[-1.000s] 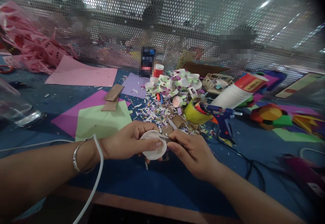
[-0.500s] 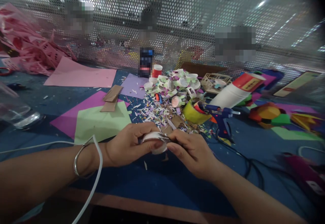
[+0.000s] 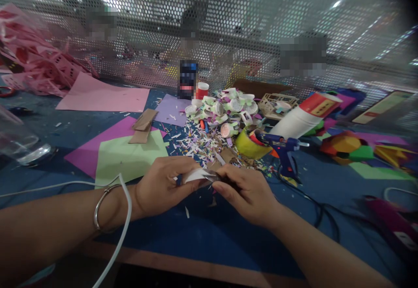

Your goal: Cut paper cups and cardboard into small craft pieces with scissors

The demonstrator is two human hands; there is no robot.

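Note:
My left hand (image 3: 168,185) is closed on a small white paper piece (image 3: 196,175), pinched between thumb and fingers. My right hand (image 3: 246,192) grips a pair of scissors (image 3: 211,176); only the metal blades show, and the fingers hide the handles. The blades meet the right edge of the paper. Just beyond both hands lie paper scraps (image 3: 202,142) and a heap of small white and green paper pieces (image 3: 228,107).
A blue glue gun (image 3: 285,149) rests on a yellow tape roll (image 3: 250,144), its black cable trailing right. Green paper (image 3: 130,153) and a clear bottle (image 3: 24,144) are on the left. A white cable (image 3: 126,218) crosses my left forearm. A perforated metal screen (image 3: 143,57) stands behind.
The white paper piece has turned in my left hand, and its rounded lower part no longer shows. The scissor blades now sit at its right edge. Both hands have barely shifted.

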